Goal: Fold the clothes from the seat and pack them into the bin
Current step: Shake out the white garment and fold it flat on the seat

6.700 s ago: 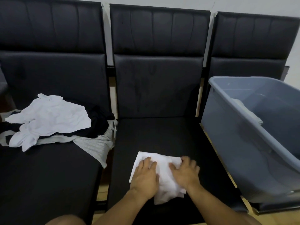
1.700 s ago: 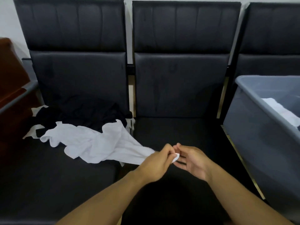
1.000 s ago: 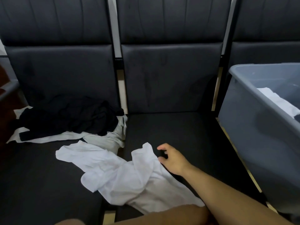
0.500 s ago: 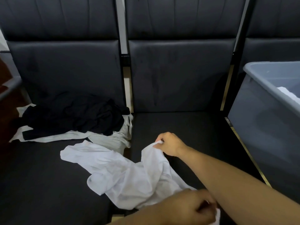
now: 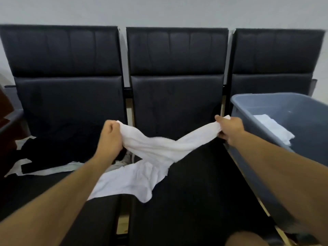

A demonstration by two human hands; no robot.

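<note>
Head view: hands are raised above a bench (image 5: 186,201) of three black padded seats set against a pale wall (image 5: 159,9). Left hand (image 5: 111,136) is curled into a fist round one end of a white garment (image 5: 152,157), knuckles up, over the gap between the left and middle seats. Right hand (image 5: 229,128) grips the other end, thumb on top and fingers wrapped underneath, close to the near left corner of the bin (image 5: 248,157). Between the two hands the white garment hangs in a twisted, sagging band; its loose lower part drapes down onto the front of the middle seat and trails across the gap toward the left seat's front edge.

On the left seat lies a heap of remaining clothes: a black garment (image 5: 58,150) bunched against the backrest, with a pale grey-white piece (image 5: 44,171) showing beneath it along its near and left edges. A further bit of light cloth (image 5: 126,159) peeps out at the inner edge of that seat, just behind the left wrist.

At the right end of the bench stands the grey-blue plastic bin, tilted in view, its rim level with the right hand. Inside it, against the near wall, rests a folded white cloth (image 5: 271,128). At the far left edge of the picture a dark armrest (image 5: 10,119) and something reddish-brown are partly visible; I cannot tell what the latter is.
</note>
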